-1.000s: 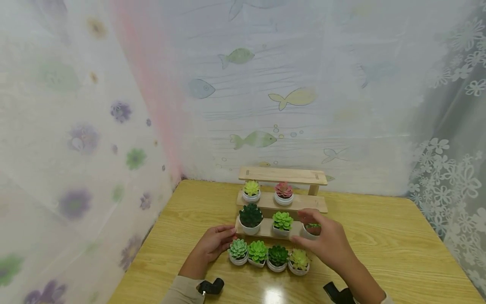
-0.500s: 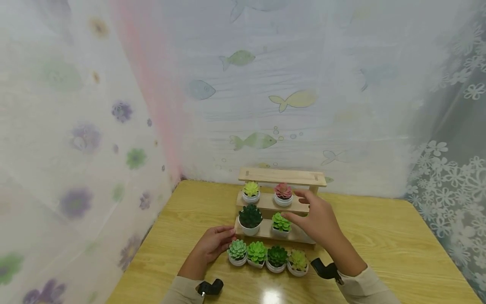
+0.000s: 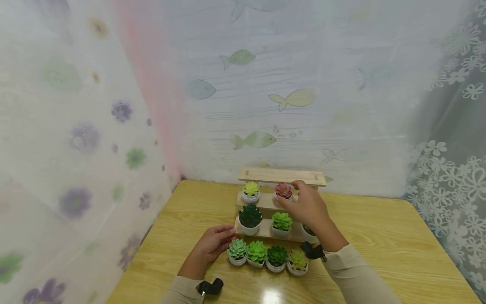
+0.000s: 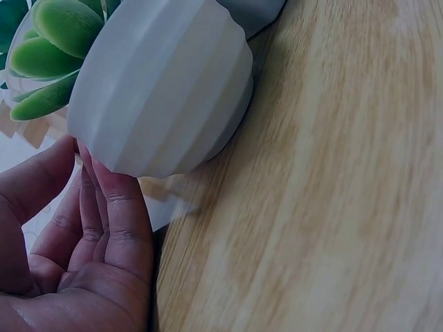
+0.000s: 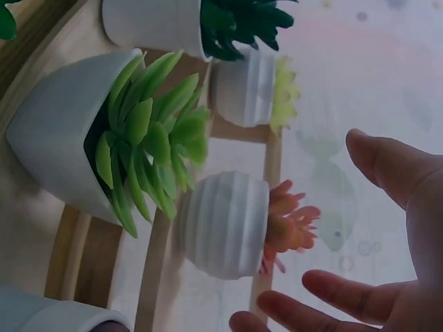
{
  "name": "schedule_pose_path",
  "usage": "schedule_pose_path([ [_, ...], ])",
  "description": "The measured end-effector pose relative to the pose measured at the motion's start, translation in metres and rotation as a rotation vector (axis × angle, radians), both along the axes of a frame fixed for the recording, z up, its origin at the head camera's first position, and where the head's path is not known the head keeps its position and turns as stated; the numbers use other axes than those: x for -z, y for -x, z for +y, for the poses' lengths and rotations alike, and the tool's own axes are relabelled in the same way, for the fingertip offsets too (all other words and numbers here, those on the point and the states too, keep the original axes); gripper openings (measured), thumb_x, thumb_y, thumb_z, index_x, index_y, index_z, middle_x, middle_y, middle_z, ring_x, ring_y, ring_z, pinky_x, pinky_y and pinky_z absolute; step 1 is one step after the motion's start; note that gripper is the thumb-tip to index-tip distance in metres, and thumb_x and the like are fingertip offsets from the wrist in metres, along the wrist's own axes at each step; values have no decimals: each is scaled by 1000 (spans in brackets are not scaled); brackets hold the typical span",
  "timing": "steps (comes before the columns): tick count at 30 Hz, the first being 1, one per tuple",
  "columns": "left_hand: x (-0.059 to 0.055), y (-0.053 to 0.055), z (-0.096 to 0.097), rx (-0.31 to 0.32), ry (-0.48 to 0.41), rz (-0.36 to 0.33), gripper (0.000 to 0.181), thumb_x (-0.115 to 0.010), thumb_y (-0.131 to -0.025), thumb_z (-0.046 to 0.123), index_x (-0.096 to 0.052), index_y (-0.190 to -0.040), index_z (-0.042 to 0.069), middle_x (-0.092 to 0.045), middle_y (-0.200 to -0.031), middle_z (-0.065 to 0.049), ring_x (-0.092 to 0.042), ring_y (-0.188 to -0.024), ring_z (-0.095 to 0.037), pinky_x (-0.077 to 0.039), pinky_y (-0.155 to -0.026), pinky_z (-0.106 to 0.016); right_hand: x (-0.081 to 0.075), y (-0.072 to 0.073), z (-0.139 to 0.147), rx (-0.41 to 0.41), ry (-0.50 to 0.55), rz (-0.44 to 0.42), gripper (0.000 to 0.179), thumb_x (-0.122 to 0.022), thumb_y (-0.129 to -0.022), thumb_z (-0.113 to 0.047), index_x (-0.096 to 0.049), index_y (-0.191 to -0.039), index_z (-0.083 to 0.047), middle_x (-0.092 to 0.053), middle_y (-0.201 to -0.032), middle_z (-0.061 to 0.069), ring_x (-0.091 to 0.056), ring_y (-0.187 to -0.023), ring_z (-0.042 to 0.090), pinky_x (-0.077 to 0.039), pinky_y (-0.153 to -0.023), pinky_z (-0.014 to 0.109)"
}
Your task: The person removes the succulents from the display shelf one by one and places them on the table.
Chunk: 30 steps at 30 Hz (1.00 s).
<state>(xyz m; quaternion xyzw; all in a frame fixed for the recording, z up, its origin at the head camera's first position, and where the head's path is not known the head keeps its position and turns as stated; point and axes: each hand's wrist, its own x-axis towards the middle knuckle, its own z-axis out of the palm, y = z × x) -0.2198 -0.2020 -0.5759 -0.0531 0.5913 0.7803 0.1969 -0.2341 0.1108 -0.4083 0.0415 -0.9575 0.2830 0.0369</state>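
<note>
A three-tier wooden plant stand [image 3: 279, 174] holds small potted artificial succulents. My left hand [image 3: 214, 245] pinches the left end of its lowest tier; in the left wrist view a ribbed white pot [image 4: 166, 90] partly hides the fingertips. My right hand [image 3: 309, 207] is at the middle tier, thumb and fingers spread around a pink succulent [image 3: 282, 191]. In the right wrist view that succulent's ribbed white pot [image 5: 225, 225] stands apart from the fingers [image 5: 346, 294]. A yellow-green succulent [image 3: 251, 191] shares the tier. Below stand a dark green one [image 3: 250, 217] and a bright green one [image 3: 282, 223].
A row of several potted succulents, among them a pale green one [image 3: 237, 250] and a yellowish one [image 3: 298, 260], stands on the wooden table [image 3: 379, 245] before the stand. Another white pot [image 3: 309, 234] sits at the lowest tier's right end, partly behind the right wrist.
My right hand has left the pot at the right end of the lowest tier and moved up and left to the pink succulent. The left hand stays put.
</note>
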Motion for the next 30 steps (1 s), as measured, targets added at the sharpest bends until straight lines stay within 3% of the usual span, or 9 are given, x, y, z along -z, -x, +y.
schedule_pose_path([
  [4,-1,-1,0,2,1,-5,40,-69,-101,15,-61,-134,-5,-75,-97,-1,-71,-89,-11,-59,-76,-23,3,9,-2,28,-43,-51,100,-66,-82,-81,-48,-152,-11,-63,-139,19,-66,-111,38,-56,-81,56],
  [9,-1,-1,1,7,-4,-3,39,-69,-101,15,-61,-134,-4,-76,-98,-1,-71,-89,-11,-60,-76,-24,7,19,-2,12,-83,-78,95,-70,-83,-75,-51,-149,-9,-66,-134,18,-66,-113,38,-56,-83,56],
  [18,-2,1,1,3,3,-4,36,-68,-101,16,-63,-132,-3,-76,-98,-1,-71,-89,-11,-59,-76,-23,11,29,2,-33,-47,-128,74,-79,-80,-68,-67,-130,-14,-73,-108,6,-68,-92,26,-53,-68,43],
  [30,0,0,2,-6,16,6,38,-69,-101,18,-63,-132,-3,-76,-98,-1,-70,-90,-11,-59,-76,-24,21,37,2,-49,-38,-85,61,-82,-83,-57,-69,-122,-12,-74,-107,8,-69,-94,29,-56,-72,48],
])
